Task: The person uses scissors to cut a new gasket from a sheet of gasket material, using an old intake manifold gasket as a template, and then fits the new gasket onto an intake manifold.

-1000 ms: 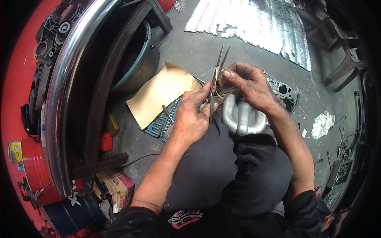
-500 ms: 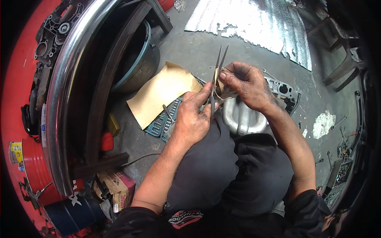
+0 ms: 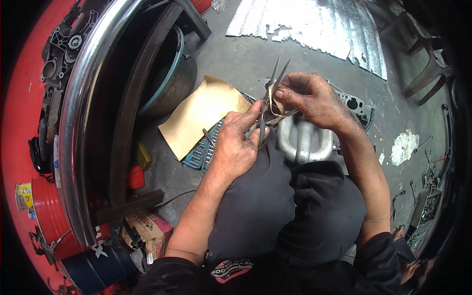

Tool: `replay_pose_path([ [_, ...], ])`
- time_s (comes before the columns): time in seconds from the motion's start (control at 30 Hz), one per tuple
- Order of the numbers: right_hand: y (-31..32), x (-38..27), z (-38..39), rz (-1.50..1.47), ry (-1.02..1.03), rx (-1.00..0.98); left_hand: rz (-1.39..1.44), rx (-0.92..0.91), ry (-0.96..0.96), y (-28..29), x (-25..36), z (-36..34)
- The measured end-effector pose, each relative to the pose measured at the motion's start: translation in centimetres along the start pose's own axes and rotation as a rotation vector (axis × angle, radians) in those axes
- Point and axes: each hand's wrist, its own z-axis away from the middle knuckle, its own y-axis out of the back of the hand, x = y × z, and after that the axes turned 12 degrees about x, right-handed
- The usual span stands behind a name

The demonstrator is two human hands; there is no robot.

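My left hand [image 3: 237, 145] grips a pair of scissors [image 3: 281, 75] by the handles, the slim blades pointing away from me and slightly parted. A small piece of tan gasket paper [image 3: 276, 104] is pinched in my right hand [image 3: 317, 101], close against the scissor blades. My fingers partly hide its shape. Both hands are just beyond my knees. To the left of them, a larger curled sheet of tan gasket paper [image 3: 204, 108] lies over a teal socket set [image 3: 195, 156]. A silver pipe manifold [image 3: 304, 140] sits on the floor below my right hand.
A flat metal engine part [image 3: 352, 103] lies beyond my right wrist. At left stand a chrome bumper [image 3: 88, 93], a large round tub [image 3: 184, 81] and a blue drum [image 3: 96, 268]. Silver corrugated sheeting [image 3: 309, 29] covers the far floor; a chair [image 3: 427, 73] and scattered tools [image 3: 432, 169] are at right.
The scissor blades have spread a little wider and tilted slightly right. My right hand has shifted slightly with the small paper piece. The whole view has moved a little.
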Motion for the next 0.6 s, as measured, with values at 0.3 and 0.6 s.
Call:
replay_pose_path([
  [0.3,-0.1,1.1,-0.2,-0.018,-0.032,0.016,-0.001,0.009,-0.019,-0.3,0.0,-0.1],
  [0.6,0.6,0.1,0.0,0.001,-0.02,-0.031,-0.001,-0.012,-0.022,-0.1,-0.2,-0.1],
])
